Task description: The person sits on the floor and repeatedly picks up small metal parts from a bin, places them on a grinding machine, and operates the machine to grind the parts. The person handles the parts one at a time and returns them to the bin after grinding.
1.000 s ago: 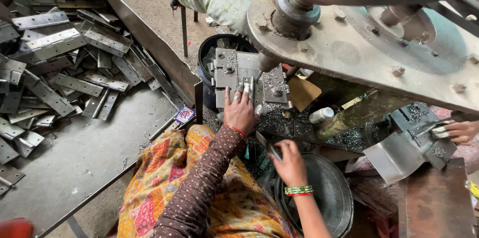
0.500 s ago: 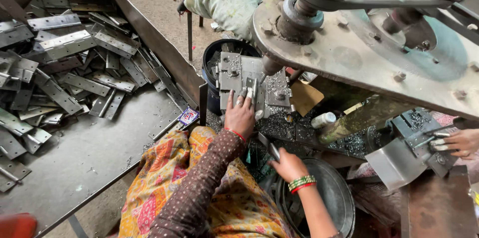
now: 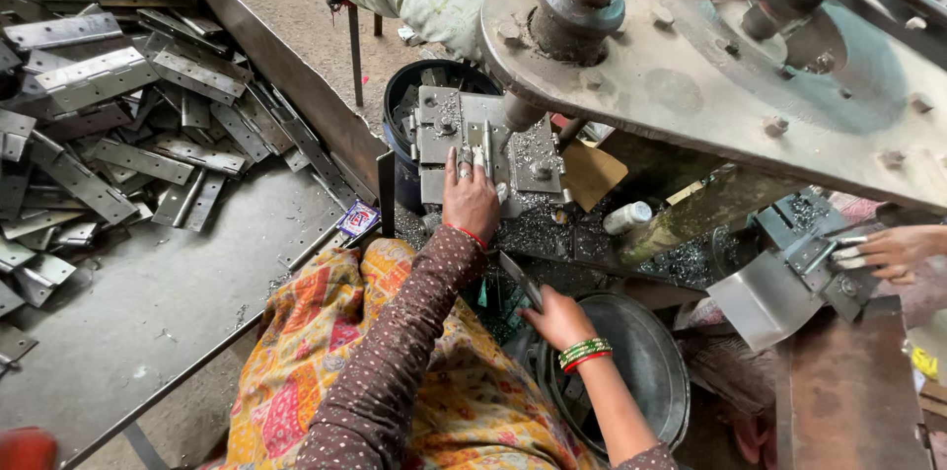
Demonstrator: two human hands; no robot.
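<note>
The left hand [image 3: 471, 199] lies flat on the grey die plate [image 3: 483, 149] of the press, fingers together, the fingertips touching a narrow metal strip [image 3: 486, 146] there. The right hand [image 3: 555, 317], lower down beside a round steel basin [image 3: 646, 371], pinches another flat metal piece [image 3: 520, 280] between its fingers.

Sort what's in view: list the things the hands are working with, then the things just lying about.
In use: left hand on the press die plate; right hand holding a metal strip above the round pan.

Lying about: hinge pile, small packet, white bottle.
</note>
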